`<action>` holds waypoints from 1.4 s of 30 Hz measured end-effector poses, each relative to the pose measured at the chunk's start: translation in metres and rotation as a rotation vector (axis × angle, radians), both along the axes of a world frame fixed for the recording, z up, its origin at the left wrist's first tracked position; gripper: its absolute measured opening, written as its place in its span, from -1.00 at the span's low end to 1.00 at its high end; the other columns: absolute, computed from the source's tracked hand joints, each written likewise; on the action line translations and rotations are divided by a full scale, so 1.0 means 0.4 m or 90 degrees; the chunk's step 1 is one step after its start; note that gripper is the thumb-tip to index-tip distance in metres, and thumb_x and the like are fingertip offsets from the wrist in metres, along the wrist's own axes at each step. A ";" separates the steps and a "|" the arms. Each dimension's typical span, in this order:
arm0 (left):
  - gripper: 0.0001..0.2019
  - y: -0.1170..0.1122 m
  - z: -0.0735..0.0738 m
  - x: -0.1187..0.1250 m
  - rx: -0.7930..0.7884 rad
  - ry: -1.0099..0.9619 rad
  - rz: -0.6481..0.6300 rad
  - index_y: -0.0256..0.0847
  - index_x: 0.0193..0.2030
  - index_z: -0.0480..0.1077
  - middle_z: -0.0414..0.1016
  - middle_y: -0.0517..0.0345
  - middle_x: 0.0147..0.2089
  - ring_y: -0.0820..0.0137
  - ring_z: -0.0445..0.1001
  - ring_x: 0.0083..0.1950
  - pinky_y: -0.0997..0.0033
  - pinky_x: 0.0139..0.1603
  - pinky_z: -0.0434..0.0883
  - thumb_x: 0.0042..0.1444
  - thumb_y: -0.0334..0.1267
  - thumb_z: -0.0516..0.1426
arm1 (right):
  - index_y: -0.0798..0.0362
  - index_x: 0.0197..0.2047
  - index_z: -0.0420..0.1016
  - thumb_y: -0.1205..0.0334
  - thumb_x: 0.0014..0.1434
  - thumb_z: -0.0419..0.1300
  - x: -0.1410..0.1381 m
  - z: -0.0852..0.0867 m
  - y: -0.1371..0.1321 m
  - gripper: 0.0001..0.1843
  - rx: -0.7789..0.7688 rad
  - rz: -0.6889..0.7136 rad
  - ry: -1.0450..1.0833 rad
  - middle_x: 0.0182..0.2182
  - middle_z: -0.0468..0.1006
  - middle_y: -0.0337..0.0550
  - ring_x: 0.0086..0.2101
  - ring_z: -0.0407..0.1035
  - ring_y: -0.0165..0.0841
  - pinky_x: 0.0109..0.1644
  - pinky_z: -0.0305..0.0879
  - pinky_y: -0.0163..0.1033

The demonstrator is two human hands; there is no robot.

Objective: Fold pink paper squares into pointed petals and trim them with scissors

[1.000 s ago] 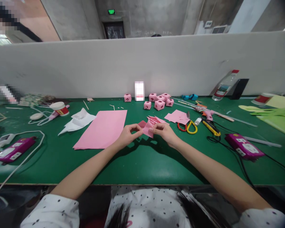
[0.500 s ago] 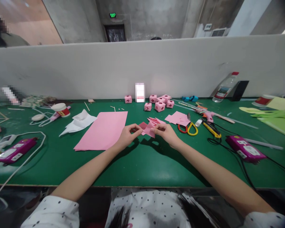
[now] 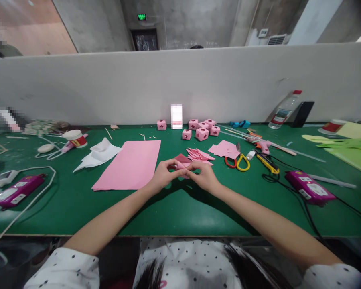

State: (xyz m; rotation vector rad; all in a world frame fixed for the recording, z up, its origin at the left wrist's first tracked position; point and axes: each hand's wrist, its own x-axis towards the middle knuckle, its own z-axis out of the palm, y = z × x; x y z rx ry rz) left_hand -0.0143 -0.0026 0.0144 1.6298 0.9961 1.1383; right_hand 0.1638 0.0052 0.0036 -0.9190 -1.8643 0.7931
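Observation:
Between my two hands is a small folded piece of pink paper (image 3: 183,158), held just above the table. My left hand (image 3: 167,173) pinches its left and front side, thumb toward the middle. From the right, my right hand (image 3: 205,175) grips it with thumb and fingers close to the left thumb. The fingers cover part of the paper. Right behind my right hand lies a pile of folded pink paper pieces (image 3: 199,154). A stack of pink paper sheets (image 3: 129,164) lies left of my left hand. Pink paper cubes (image 3: 202,134) with dark openings stand farther back.
Right of the hands are small pink paper squares (image 3: 224,148), scissors (image 3: 243,163), a yellow utility knife (image 3: 268,163), a pink glue gun (image 3: 262,146) and a purple power strip (image 3: 309,188). Leftward are a crumpled tissue (image 3: 100,153), a paper cup (image 3: 76,138) and another purple power strip (image 3: 18,191).
My hands have come closer together, and the paper between them is turned and pressed more closely. My right hand has moved left, uncovering more of the folded pile.

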 end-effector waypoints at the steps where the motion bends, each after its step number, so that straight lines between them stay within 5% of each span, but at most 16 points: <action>1: -0.74 -0.001 0.002 0.001 0.000 -0.003 0.006 -0.27 -0.42 0.47 0.53 0.12 -0.37 0.36 0.47 -0.29 0.36 -0.16 0.40 -0.08 -0.10 0.33 | 0.05 -0.48 0.52 -0.04 0.13 0.24 0.001 0.001 0.000 -0.66 0.003 0.003 0.002 -0.49 0.53 -0.15 -0.43 0.36 -0.33 -0.30 0.25 -0.23; 14: -0.78 -0.012 0.007 0.013 0.026 -0.063 0.019 -0.25 -0.43 0.50 0.51 0.14 -0.36 0.39 0.46 -0.27 0.39 -0.17 0.40 -0.06 -0.13 0.32 | 0.06 -0.52 0.49 0.01 0.12 0.24 0.006 0.016 0.001 -0.68 -0.010 0.037 0.008 -0.52 0.51 -0.16 -0.43 0.35 -0.33 -0.29 0.26 -0.22; 21: -0.76 -0.003 0.033 -0.010 0.012 -0.095 0.104 -0.25 -0.39 0.51 0.56 0.10 -0.32 0.37 0.47 -0.26 0.39 -0.18 0.41 -0.10 -0.12 0.33 | 0.06 -0.49 0.52 -0.11 0.01 0.31 -0.008 0.016 -0.010 -0.63 -0.130 0.072 0.057 -0.52 0.54 -0.18 -0.46 0.37 -0.35 -0.31 0.31 -0.23; 30: -0.77 0.007 0.022 -0.020 -0.030 -0.085 0.036 -0.23 -0.34 0.55 0.58 0.09 -0.24 0.35 0.48 -0.18 0.36 -0.08 0.38 -0.05 -0.11 0.32 | 0.08 -0.48 0.52 -0.11 0.01 0.32 -0.009 0.001 -0.009 -0.62 -0.137 0.090 0.054 -0.52 0.54 -0.18 -0.48 0.36 -0.38 -0.34 0.29 -0.25; 42: -0.78 0.002 0.020 -0.016 -0.011 -0.163 0.022 -0.24 -0.52 0.43 0.44 0.21 -0.35 0.45 0.41 -0.25 0.38 -0.09 0.35 -0.07 -0.19 0.34 | 0.10 -0.48 0.51 -0.10 0.00 0.33 -0.017 0.004 -0.013 -0.61 -0.177 0.121 0.065 -0.54 0.52 -0.19 -0.51 0.31 -0.41 -0.39 0.23 -0.28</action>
